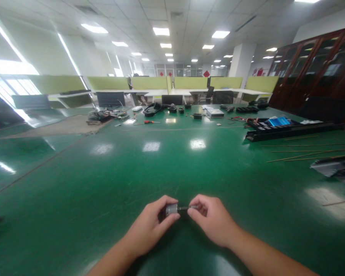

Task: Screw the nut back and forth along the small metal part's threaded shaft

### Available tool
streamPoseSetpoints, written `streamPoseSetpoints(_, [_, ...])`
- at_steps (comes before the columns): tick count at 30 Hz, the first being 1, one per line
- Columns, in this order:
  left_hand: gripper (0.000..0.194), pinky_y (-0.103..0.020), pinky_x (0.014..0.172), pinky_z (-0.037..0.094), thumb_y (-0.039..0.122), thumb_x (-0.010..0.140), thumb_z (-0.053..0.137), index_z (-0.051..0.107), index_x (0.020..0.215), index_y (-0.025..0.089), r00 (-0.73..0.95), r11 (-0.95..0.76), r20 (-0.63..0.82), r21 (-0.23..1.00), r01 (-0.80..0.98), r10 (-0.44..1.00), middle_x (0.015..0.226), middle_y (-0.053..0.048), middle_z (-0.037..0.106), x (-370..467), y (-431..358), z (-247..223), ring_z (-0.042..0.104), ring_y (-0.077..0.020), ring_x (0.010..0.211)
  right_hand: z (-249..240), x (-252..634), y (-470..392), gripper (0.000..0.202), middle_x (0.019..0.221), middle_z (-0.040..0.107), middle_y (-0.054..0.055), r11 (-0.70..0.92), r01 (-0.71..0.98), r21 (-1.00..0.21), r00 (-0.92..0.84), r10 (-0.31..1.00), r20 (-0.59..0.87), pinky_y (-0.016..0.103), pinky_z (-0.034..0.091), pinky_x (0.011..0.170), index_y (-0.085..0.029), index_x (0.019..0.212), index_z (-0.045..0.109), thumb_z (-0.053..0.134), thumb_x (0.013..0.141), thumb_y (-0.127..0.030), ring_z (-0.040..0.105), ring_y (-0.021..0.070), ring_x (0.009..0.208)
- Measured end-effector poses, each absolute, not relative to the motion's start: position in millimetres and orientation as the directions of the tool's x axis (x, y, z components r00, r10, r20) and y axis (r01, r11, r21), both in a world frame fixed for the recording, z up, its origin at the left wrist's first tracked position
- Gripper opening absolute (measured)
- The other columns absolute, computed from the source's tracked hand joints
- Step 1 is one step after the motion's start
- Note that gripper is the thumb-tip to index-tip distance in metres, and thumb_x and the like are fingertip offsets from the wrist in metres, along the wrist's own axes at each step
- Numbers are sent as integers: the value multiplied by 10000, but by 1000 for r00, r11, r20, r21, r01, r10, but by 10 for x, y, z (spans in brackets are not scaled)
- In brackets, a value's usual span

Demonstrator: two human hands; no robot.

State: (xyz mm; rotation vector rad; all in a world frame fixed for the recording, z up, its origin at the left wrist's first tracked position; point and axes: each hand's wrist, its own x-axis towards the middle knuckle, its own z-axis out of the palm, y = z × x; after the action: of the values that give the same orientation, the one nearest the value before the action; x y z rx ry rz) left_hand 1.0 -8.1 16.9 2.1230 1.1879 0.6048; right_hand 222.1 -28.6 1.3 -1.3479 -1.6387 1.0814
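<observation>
Low in the middle of the view, my left hand (154, 221) is closed on a small grey cylinder (171, 209), its thumb and fingers around the sides. A thin dark shaft (183, 208) reaches from the cylinder's right end toward my right hand (211, 216). Between the thumb and fingertips of my right hand is a small metal piece (193, 207) at the shaft's far end. Whether that piece touches the shaft is hard to tell. Both hands are just above the green table (161, 168).
A red screwdriver (150, 122), a white box (215, 112) and small black trays lie toward the table's far edge. Electronic parts (103, 115) are piled at the back left. Right of centre are a long black housing (287, 131) and thin rods (304, 155).
</observation>
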Motion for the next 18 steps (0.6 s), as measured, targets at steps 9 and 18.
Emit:
streamPoseSetpoints(9, [262,-278,786,457,416,939,579,625,1111,224,498,-397,81,718,571,863,979,-19,680,-10,-95,168,626,-191,881,2,2217,-288,101,711,663,5,92,341,-936,-174,984,33,224,418,597,-161,849,684,620,854,-240,568,133,620])
streamPoseSetpoints(18, [249,-279,791,446,406,943,580,614,1122,236,496,-388,73,724,570,865,985,-11,675,-15,-88,153,621,-189,888,15,2221,-294,106,701,652,2,91,339,-936,-177,984,31,223,407,587,-162,847,680,614,860,-243,561,131,616])
